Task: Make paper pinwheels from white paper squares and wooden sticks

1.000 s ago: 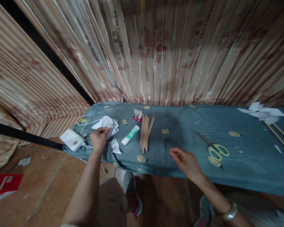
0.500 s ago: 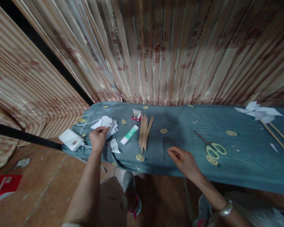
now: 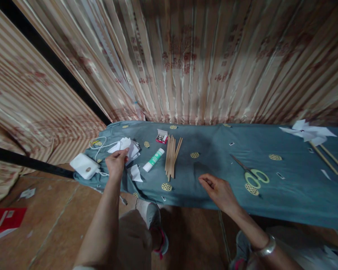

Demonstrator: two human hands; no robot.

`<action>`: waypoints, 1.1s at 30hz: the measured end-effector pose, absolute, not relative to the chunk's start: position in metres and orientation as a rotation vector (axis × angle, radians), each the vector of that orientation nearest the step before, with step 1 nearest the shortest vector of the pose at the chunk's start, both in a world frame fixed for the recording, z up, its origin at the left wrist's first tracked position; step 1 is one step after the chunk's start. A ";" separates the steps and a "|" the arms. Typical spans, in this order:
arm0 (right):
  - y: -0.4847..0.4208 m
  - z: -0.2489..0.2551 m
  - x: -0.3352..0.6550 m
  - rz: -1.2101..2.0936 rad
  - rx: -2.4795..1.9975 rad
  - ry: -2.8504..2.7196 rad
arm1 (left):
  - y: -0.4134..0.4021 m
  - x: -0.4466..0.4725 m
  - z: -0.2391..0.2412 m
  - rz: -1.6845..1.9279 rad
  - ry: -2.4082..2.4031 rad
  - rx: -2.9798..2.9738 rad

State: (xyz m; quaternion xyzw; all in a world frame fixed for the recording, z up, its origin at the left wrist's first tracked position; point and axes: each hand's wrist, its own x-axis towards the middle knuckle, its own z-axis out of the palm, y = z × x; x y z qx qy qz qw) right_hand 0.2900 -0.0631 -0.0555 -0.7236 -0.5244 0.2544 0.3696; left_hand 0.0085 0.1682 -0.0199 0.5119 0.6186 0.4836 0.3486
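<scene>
My left hand (image 3: pixel 116 162) is closed in a pinch at the near side of a pile of white paper pieces (image 3: pixel 133 150). What its fingertips hold, if anything, I cannot make out. One separate white paper piece (image 3: pixel 135 173) lies just right of that wrist. Over the blue-green cloth, my right hand (image 3: pixel 216 188) has thumb and fingers pressed together, and anything between them is hidden. Between the hands lie a green and white glue stick (image 3: pixel 153 160), a bundle of wooden sticks (image 3: pixel 171 155) and a small open red box of metal pins (image 3: pixel 161 138).
Green-handled scissors (image 3: pixel 252 175) lie right of my right hand. Farther right are white paper pinwheels (image 3: pixel 308 132) on sticks. A white power bank (image 3: pixel 85 166) with a cable sits at the left end of the cloth-covered table (image 3: pixel 208 140). Curtains (image 3: pixel 186 67) hang behind.
</scene>
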 end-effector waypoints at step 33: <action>-0.096 -0.044 0.333 0.201 -1.841 -1.117 | 0.019 0.136 -0.055 0.663 0.445 2.462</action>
